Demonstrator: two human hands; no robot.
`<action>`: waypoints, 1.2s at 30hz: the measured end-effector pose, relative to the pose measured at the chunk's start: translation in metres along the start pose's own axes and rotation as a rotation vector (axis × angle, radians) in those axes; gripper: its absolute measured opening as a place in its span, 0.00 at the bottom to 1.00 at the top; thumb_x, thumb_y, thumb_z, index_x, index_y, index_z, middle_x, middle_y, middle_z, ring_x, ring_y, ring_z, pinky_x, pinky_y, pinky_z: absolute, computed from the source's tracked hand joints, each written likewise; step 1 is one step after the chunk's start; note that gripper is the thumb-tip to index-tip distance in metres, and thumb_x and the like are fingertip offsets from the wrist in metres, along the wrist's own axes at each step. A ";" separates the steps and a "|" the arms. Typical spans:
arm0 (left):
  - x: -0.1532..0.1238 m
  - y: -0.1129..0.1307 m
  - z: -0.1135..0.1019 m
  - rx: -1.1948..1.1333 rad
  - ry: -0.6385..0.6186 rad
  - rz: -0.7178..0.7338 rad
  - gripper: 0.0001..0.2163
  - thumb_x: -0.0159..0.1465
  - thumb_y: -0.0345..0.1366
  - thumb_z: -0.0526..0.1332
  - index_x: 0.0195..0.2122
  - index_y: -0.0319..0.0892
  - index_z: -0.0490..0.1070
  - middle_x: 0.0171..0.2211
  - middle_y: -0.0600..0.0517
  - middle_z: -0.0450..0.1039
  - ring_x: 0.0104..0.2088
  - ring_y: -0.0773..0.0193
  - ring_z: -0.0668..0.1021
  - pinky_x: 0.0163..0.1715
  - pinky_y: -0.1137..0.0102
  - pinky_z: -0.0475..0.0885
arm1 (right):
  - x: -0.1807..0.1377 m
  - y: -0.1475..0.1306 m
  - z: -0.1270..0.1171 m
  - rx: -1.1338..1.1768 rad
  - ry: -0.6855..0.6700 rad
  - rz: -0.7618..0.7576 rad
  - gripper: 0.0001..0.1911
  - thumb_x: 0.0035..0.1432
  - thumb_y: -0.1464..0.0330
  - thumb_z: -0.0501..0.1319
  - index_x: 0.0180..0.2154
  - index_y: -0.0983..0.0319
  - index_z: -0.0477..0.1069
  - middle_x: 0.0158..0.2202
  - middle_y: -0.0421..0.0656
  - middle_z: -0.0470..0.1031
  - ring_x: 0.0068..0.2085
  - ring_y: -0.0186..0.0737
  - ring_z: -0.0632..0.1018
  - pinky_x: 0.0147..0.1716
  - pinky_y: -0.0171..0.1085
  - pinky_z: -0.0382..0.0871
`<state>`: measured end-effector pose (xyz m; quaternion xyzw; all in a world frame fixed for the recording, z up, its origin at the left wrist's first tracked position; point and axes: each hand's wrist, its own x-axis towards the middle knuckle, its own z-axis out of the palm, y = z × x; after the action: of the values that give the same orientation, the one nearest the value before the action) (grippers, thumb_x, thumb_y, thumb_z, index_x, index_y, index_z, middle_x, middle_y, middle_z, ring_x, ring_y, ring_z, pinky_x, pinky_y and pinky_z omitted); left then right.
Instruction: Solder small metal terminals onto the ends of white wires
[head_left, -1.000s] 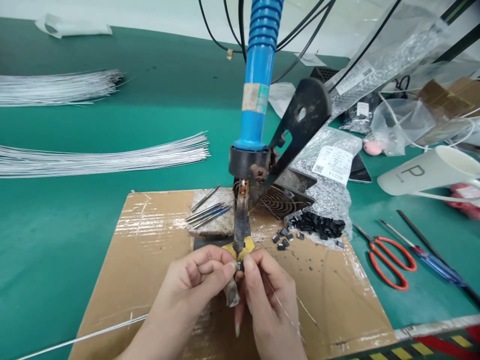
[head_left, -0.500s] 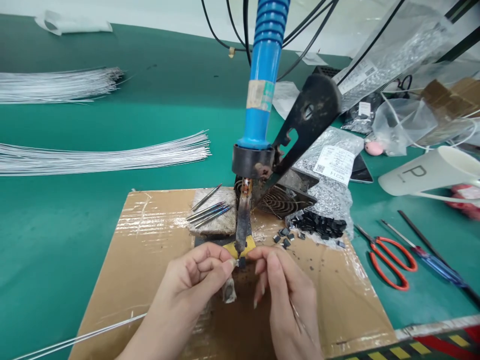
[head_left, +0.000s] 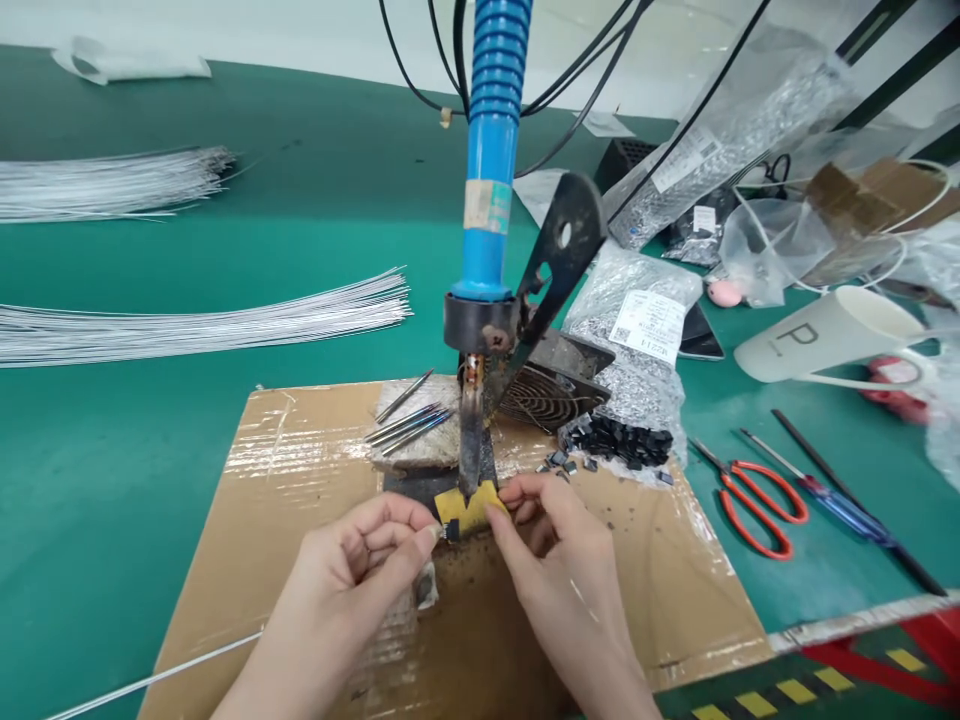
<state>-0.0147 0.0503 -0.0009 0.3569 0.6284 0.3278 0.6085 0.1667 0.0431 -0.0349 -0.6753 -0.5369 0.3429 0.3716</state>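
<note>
Your left hand pinches a tiny dark component between thumb and forefinger, just below the tip of the fixed soldering iron, which hangs nearly upright over the taped cardboard sheet. The part sits at about 1 o'clock from that hand's knuckles, touching or all but touching the yellow pad beneath the iron; which of the two cannot be told. Your right hand rests at 3 o'clock from the component, fingers curled close together and fingertips on the edge of the yellow pad. Whether it grips anything cannot be made out. A thin white wire trails from under the left wrist toward 8 o'clock, so the long axis of the work runs low-left to centre. The left hand is the nearer to the iron's tip. At 2 o'clock from the hands lies a heap of small black parts; red-handled scissors lie well apart at 3 o'clock.
</note>
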 end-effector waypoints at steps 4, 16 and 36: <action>-0.005 0.000 -0.010 0.023 0.000 -0.035 0.20 0.58 0.54 0.72 0.35 0.41 0.78 0.24 0.56 0.70 0.24 0.69 0.65 0.25 0.77 0.59 | -0.002 -0.010 -0.004 0.458 -0.082 0.115 0.07 0.64 0.65 0.68 0.36 0.57 0.71 0.40 0.40 0.82 0.41 0.38 0.82 0.45 0.35 0.75; -0.009 -0.006 -0.032 -0.007 0.055 0.013 0.19 0.55 0.55 0.74 0.33 0.42 0.80 0.25 0.53 0.76 0.27 0.64 0.74 0.26 0.76 0.69 | -0.016 -0.033 -0.002 0.820 -0.054 0.225 0.11 0.62 0.66 0.72 0.35 0.57 0.70 0.42 0.39 0.82 0.38 0.32 0.82 0.40 0.27 0.76; -0.011 0.000 -0.031 -0.038 0.064 0.005 0.20 0.55 0.55 0.74 0.34 0.44 0.77 0.28 0.55 0.74 0.28 0.67 0.70 0.27 0.80 0.66 | -0.025 -0.031 0.010 0.568 0.076 -0.029 0.07 0.64 0.73 0.66 0.35 0.56 0.70 0.41 0.41 0.80 0.43 0.38 0.82 0.45 0.35 0.75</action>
<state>-0.0460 0.0415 0.0068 0.3362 0.6403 0.3523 0.5940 0.1385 0.0244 -0.0113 -0.5491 -0.4145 0.4485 0.5706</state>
